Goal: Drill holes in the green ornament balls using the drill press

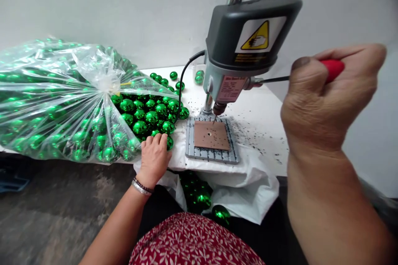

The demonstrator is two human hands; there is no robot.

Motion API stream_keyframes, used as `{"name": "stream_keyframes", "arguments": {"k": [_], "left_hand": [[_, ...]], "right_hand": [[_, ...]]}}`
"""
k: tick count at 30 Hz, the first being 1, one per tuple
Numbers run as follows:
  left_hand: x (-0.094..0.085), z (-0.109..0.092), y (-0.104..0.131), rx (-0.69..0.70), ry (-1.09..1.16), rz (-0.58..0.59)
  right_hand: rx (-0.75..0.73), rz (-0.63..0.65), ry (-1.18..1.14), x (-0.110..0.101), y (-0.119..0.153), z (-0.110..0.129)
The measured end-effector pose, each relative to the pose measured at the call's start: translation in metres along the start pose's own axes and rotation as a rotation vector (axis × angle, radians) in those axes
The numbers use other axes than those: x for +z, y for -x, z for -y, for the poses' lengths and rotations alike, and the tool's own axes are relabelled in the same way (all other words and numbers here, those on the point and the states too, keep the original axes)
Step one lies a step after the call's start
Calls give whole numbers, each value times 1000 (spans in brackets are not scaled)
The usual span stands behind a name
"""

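My right hand (326,95) is wrapped round the red knob (334,69) of the lever on a small bench drill (245,41). Below its bit lies a brown square plate (211,136) with a small hole, on the grey drill base (213,156). No ball is on the plate. My left hand (155,153) rests with bent fingers on shiny green balls (151,116) at the table's front edge, touching one beside its fingertips. Whether it grips that ball is unclear, as the hand's back hides the palm.
A large clear plastic bag (62,103) of green balls covers the left of the white table (267,132). Dark shavings surround the drill base. A white sack (248,186) with green balls hangs open below the front edge. A black cable (183,74) runs left of the drill.
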State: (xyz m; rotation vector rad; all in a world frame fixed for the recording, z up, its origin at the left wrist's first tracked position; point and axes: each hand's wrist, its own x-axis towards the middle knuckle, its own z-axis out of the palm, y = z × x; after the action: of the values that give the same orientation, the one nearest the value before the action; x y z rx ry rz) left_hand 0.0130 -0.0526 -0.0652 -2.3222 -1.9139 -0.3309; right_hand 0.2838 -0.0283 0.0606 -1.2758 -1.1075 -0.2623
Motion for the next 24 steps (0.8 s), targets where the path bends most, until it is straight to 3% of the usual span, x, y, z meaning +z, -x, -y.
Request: {"name": "stream_keyframes", "arguments": {"k": [3,6,11,19,24], "left_hand": [[7,0,-2,4,-34,28],[13,0,-5,33,52,-18],[19,-7,-7,73,530,-119],[28,-46,-34,-210,1388,203],[27,-60,-58,-500,1824,475]], "right_hand": [[4,3,-16,0,1,2],[-6,9,-19,-1,1,2],[-27,12,-33,-1,3,0],[-74,4,-5,-2,4,-4],[-83,-5,13,-2,4,-4]]}}
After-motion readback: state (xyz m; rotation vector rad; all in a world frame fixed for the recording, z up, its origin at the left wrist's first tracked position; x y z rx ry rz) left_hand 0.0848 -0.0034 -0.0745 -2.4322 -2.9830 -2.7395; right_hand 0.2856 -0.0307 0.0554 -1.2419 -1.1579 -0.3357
